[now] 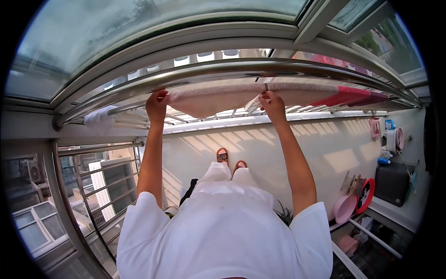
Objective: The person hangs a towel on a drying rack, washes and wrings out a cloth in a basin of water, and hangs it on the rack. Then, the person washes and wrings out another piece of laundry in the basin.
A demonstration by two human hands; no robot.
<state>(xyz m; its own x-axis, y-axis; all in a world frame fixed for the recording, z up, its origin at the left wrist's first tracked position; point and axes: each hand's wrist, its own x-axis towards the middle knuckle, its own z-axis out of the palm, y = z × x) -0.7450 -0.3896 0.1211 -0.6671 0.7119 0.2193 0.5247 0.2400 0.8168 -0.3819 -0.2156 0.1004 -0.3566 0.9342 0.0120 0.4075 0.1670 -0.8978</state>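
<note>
A pale, fluffy towel [209, 100] hangs over a rail just behind the thick shiny metal bar [195, 74]. My left hand [157, 107] pinches the towel's left corner, fingers closed. Farther right, my right hand [272, 105] has its fingertips pressed together on the towel's edge, below a small metal clip [266, 87]. Beyond that hand lies another pale cloth [302, 94], and past it a pink and red cloth [346, 96] on the same rail. A white cloth [99, 121] hangs at the far left of the rails.
Window frames [186, 39] arch above the bar. A metal railing [109, 186] runs along the left. At the right stand a dark box [392, 183], a pink basin [344, 208], a red-rimmed basin [366, 196] and several bottles. My sandalled feet [223, 156] are on the pale floor.
</note>
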